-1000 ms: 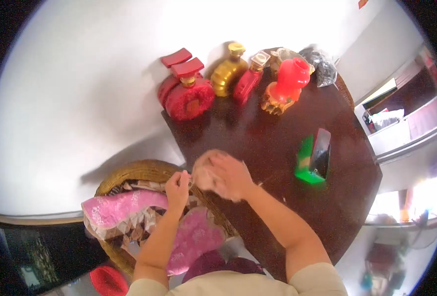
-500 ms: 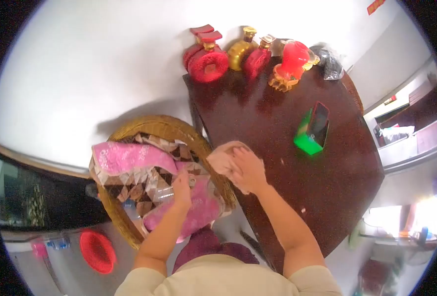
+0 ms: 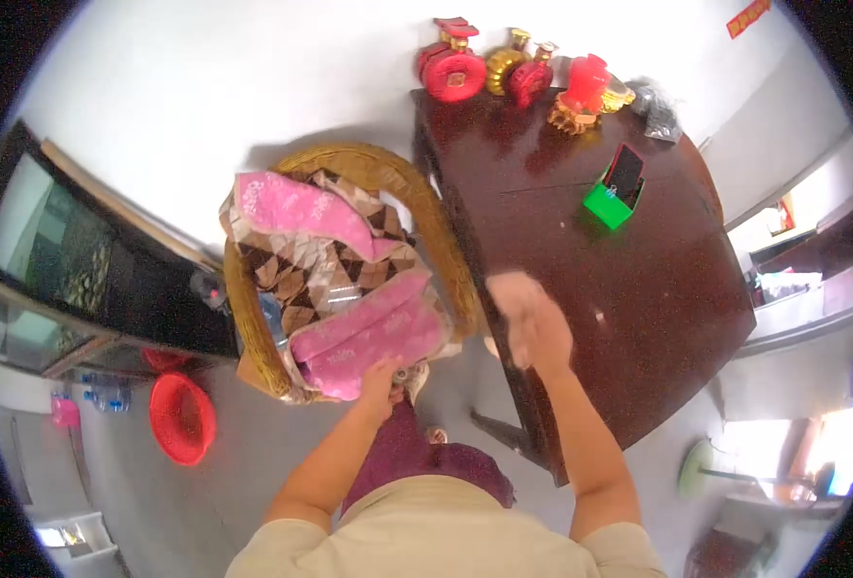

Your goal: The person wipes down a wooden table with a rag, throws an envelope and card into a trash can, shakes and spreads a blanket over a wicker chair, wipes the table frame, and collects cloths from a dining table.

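The dark reddish-brown wooden table (image 3: 629, 308) has a glossy surface. On the rounded golden-brown armchair (image 3: 354, 159), the patchwork-patterned fabric cover (image 3: 316, 279) mixes dark brown, tan and cream in diamonds and triangles. Both the upper pink cloth (image 3: 292, 205) and the lower pink cloth (image 3: 378, 332) carry pale, lettering-like print, too small to read. The small open box (image 3: 608, 209) is bright green, and the dark flat object (image 3: 625, 171) in it has a red edge. The round decorative bottle (image 3: 453, 75) is red, its ribbed neighbour (image 3: 506, 71) shiny gold. The plastic basket (image 3: 182, 419) is vivid red; the wearer's shirt (image 3: 436, 530) is beige, the trousers (image 3: 446, 472) maroon.
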Demonstrator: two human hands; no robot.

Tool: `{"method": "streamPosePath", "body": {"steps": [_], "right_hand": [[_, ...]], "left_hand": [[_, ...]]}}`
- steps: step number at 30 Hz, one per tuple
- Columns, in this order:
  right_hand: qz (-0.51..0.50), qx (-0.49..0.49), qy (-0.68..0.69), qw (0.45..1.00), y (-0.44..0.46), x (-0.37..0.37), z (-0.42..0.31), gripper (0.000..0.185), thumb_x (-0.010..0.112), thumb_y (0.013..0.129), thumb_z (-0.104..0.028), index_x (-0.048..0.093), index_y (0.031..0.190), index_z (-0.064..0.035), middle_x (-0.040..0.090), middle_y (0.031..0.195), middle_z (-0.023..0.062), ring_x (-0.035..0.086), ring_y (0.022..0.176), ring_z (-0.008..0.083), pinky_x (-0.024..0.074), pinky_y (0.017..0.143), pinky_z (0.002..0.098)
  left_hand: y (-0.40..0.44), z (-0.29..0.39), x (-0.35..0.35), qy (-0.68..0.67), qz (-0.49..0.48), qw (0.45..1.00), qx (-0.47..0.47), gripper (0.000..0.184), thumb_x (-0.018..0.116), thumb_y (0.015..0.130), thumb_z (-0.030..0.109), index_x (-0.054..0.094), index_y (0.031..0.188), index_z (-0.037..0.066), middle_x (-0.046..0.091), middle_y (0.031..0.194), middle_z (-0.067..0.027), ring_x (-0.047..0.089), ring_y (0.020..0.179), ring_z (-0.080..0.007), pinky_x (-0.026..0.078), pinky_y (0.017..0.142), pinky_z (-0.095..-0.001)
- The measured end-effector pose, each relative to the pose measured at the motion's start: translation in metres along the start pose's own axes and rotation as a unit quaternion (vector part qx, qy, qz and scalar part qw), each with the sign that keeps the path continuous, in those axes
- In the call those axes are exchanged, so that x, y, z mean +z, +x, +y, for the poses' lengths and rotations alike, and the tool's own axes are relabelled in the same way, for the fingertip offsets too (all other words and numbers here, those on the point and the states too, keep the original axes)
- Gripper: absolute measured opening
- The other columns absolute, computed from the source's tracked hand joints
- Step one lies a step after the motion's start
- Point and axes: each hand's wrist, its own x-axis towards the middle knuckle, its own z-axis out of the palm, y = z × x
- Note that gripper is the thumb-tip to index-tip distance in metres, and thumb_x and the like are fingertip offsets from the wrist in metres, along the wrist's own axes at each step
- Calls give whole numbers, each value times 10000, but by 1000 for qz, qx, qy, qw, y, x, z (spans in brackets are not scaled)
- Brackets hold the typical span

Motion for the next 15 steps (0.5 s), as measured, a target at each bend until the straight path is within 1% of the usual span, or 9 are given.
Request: {"method": "streamPosePath", "body": {"steps": [1, 2, 4, 7, 8, 10, 12, 13, 15], "right_hand": [[6, 38, -29, 999, 1, -2, -2, 390, 545, 753, -145, 516, 1119, -12, 549, 1103, 176, 499, 1045, 352, 377, 940, 398], [84, 44, -14, 995, 2, -8, -4, 381, 558, 768, -172, 513, 1111, -12, 551, 1076, 184, 505, 1020, 345, 388, 915, 397], [108, 1, -31, 994, 14, 4, 38, 419, 577, 781, -205, 493, 1144, -14, 526, 1122, 203, 483, 1062, 352, 373, 923, 410], [199, 26, -224, 954, 14, -10, -16, 459, 593, 782, -211, 466, 1174, -9, 493, 1169, 220, 452, 1103, 371, 353, 935, 436], [190, -17, -197, 962, 13, -14, -40, 474, 600, 776, -204, 459, 1184, -9, 484, 1181, 223, 443, 1111, 379, 346, 941, 443], [166, -99, -144, 971, 5, -10, -84, 506, 616, 764, -189, 445, 1204, -7, 465, 1206, 228, 425, 1128, 395, 333, 952, 457], [11, -143, 85, 986, -6, 30, -97, 485, 630, 729, -133, 487, 1180, -26, 537, 1118, 191, 483, 1066, 363, 362, 930, 436], [-32, -134, 93, 986, -22, 51, -115, 443, 632, 731, -137, 518, 1148, -40, 571, 1063, 164, 518, 1016, 345, 390, 905, 407], [-154, -167, 158, 961, -48, 88, -140, 400, 618, 764, -175, 537, 1137, -56, 579, 1076, 157, 533, 1004, 325, 414, 879, 387]], "left_hand": [[-1, -4, -13, -17, -4, 1000, 2, 139, 594, 798, 228, 521, 757, 118, 411, 611, 14, 336, 425, -91, 220, 361, -234], [-4, -10, -24, -34, -7, 999, 3, 103, 599, 785, 204, 548, 779, 114, 409, 616, 14, 335, 435, -91, 220, 374, -232], [-20, -5, -34, -62, 35, 997, 2, 92, 588, 767, 177, 546, 755, 95, 406, 600, 5, 313, 411, -90, 218, 370, -237], [-24, -4, -67, -90, 48, 994, 28, 122, 595, 765, 192, 542, 754, 83, 404, 594, -1, 306, 404, -91, 227, 366, -245], [-26, 0, -74, -104, 65, 992, 30, 127, 595, 764, 194, 542, 754, 79, 403, 589, -3, 305, 403, -91, 230, 365, -248], [-25, 4, -92, -147, 74, 986, 30, 133, 590, 764, 195, 543, 760, 71, 402, 582, -5, 310, 404, -97, 240, 365, -251], [-17, 5, -113, -204, 61, 977, 32, 137, 582, 768, 194, 546, 770, 62, 404, 577, -7, 322, 409, -106, 254, 366, -253], [-23, 13, -113, -224, 62, 971, 55, 159, 569, 772, 206, 549, 783, 49, 408, 576, -13, 347, 420, -122, 273, 370, -263], [-13, 18, -133, -267, 23, 963, 17, 173, 562, 774, 215, 548, 787, 43, 420, 588, -20, 361, 426, -131, 285, 374, -271]]}}
